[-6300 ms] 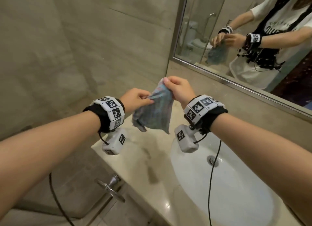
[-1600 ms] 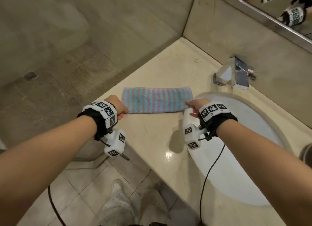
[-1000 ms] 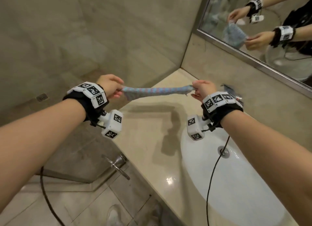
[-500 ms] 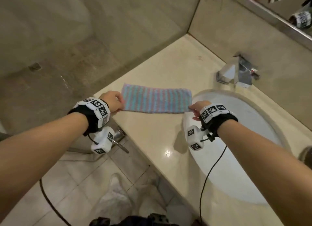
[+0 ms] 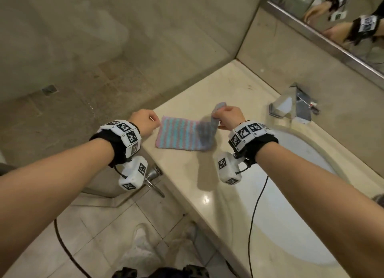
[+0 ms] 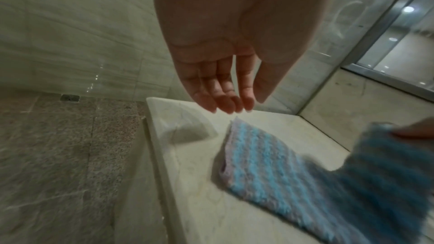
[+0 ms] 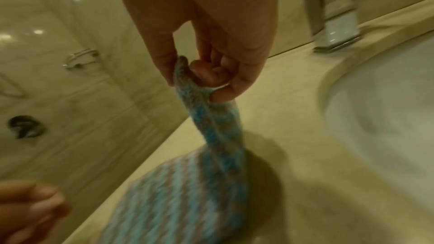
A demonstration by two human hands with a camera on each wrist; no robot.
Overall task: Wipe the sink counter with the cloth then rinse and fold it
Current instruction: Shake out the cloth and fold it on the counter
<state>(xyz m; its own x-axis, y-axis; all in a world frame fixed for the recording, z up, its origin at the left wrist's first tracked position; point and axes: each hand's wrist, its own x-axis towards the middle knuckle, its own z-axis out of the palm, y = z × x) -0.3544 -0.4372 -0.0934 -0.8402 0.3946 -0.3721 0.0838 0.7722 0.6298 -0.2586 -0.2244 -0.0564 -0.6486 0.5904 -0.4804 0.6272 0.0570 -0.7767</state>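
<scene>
Item: pink-and-blue striped terry cloth [image 5: 182,135], count one, frame centre, on beige stone sink counter [image 5: 209,182].
Your right hand [image 5: 227,117] pinches raised right end, likely to fold leftward.
Your left hand [image 5: 143,122], fingers relaxed, holds nothing, just beside left edge.
Chrome faucet [image 5: 293,107]: one. Hands: two.

Bare forearms; black wristbands [image 5: 116,144] under white marker-printed blocks, white camera pods (thin black cables [image 5: 254,213]), seemingly light trousers.

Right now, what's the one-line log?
step: folding | right hand: pinches cloth end, lifted | left hand: free | cloth: on counter
</scene>
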